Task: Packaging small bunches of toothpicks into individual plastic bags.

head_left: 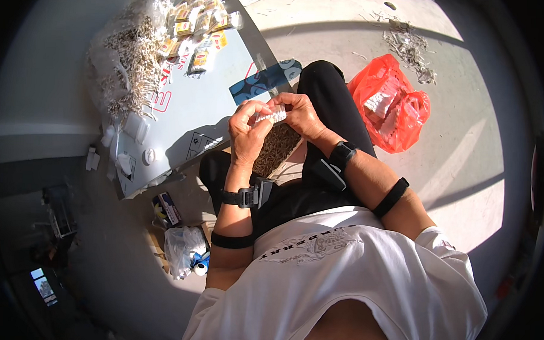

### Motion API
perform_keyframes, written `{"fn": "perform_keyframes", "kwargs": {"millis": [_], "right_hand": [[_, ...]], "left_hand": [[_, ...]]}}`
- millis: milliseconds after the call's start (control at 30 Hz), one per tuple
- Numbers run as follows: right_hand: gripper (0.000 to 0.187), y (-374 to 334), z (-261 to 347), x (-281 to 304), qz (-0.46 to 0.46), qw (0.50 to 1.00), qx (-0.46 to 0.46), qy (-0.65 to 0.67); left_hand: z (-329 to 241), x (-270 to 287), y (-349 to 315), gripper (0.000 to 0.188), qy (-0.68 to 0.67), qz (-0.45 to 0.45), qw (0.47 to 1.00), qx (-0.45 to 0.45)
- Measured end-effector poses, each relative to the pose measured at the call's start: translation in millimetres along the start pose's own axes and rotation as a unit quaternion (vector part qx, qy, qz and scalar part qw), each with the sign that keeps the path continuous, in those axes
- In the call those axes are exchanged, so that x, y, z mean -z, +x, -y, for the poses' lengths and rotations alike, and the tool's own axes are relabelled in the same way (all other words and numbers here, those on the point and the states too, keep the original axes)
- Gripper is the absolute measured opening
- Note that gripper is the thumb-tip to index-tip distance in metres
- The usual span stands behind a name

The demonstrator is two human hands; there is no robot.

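Over my lap, the fingertips of both hands pinch a small clear pack with rows of white tips (272, 116), perhaps cotton swabs. My left hand (247, 133) grips its left side, thumb and fingers closed. On the right side and upper edge of the pack, my right hand (302, 116) is closed too. Right below the hands, a container of thin brown sticks (276, 151) sits between my legs. What is inside the pack is partly covered by my fingers.
On the grey table (190, 116) at left lie a heap of pale sticks (132, 63) in clear plastic and several small yellow-labelled packs (199, 23). A red plastic bag (391, 105) stands on the floor at right, near scattered sticks (408, 49). A box with plastic bags (185, 248) is at lower left.
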State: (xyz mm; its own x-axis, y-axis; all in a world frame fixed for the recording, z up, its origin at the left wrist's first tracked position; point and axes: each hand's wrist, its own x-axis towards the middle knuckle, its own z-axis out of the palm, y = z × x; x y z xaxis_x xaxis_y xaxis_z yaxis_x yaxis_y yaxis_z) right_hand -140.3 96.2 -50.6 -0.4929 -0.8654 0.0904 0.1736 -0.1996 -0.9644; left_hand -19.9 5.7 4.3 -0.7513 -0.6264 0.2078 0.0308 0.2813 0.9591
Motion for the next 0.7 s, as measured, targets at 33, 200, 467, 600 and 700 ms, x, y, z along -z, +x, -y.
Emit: {"fn": "perform_keyframes", "kwargs": {"millis": [33, 200, 467, 600, 700], "right_hand": [[0.014, 0, 0, 0, -0.001, 1.000, 0.000, 0.000], [0.014, 0, 2, -3, -0.012, 1.000, 0.006, 0.000], [0.017, 1, -4, 2, 0.007, 1.000, 0.003, 0.006], [0.017, 0, -3, 1, 0.005, 1.000, 0.004, 0.015], [0.016, 0, -2, 0, 0.005, 1.000, 0.012, -0.002]], "left_hand": [[0, -1, 1, 0.008, -0.001, 0.001, 1.000, 0.000], [1, 1, 1, 0.007, 0.013, -0.002, 1.000, 0.003], [-12, -4, 0, 0.011, 0.087, 0.011, 0.994, -0.071], [-11, -5, 1, 0.015, 0.118, 0.015, 0.989, -0.093], [-6, -4, 1, 0.015, 0.094, 0.022, 0.993, -0.071]]}}
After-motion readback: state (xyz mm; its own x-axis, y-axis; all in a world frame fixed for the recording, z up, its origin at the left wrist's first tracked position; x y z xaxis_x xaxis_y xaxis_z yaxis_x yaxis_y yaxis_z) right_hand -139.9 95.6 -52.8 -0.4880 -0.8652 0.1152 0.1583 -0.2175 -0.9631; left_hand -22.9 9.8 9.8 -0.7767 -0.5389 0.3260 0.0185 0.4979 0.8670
